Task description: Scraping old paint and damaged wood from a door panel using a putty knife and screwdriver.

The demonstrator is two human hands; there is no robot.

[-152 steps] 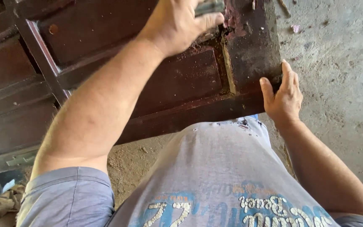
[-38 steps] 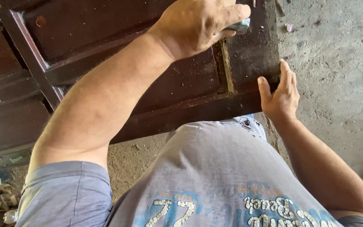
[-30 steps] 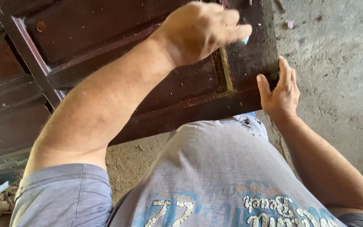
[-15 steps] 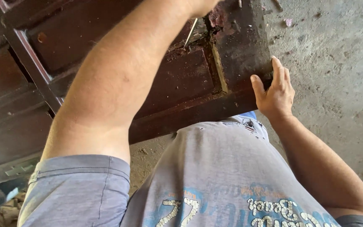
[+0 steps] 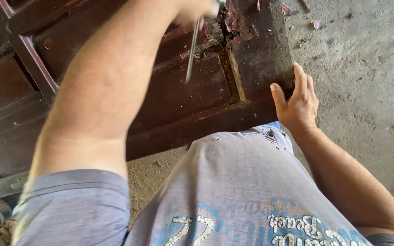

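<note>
Because my left hand [image 5: 197, 10] sits half out of frame at the door's top edge, I judge the thin metal blade [image 5: 192, 50] it grips could skid off the flaking joint and gouge the panel. Left fingers wrap the blade's handle, arm stretched forward. Right hand [image 5: 297, 102] clamps the dark wooden door [image 5: 178, 91] at its near right corner, fingers curled over the edge; a slip there would let it shift.

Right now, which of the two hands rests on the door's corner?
The right hand, gripping the dark wooden door at its corner; the left hand, raised, holds a thin metal tool.
</note>
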